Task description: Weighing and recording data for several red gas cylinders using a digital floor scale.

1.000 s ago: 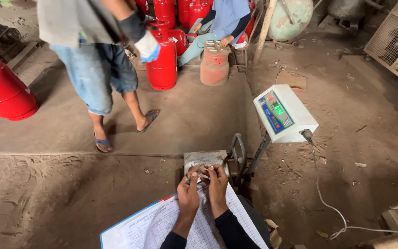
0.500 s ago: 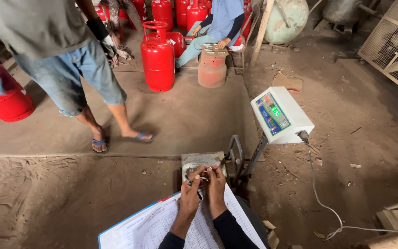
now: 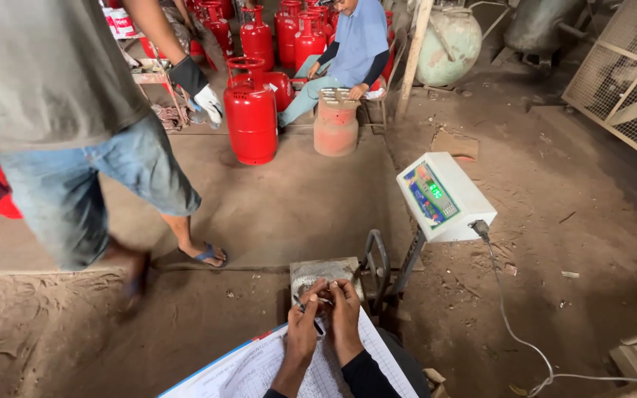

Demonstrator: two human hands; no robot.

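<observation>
Both hands are held together above a ruled record sheet [image 3: 259,368] at the near edge of the floor. The left hand [image 3: 302,329] is pinched on a dark pen [image 3: 308,315], and the right hand [image 3: 345,318] is curled against it, fingers bent. The small scale platform [image 3: 326,271] is left bare; the red cylinder [image 3: 251,121] is stood well apart, so weighing is judged not yet begun.

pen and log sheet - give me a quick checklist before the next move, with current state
1. Pen in the left hand: ok, pinched at the fingertips.
2. Right hand at the pen too: ok, fingertips meet.
3. Log sheet under the hands: ok, on the lap.
4. Scale platform free: ok, nothing on it.
5. Scale display lit: ok.
6. Path clear: not ok, a standing person is close by.
</observation>
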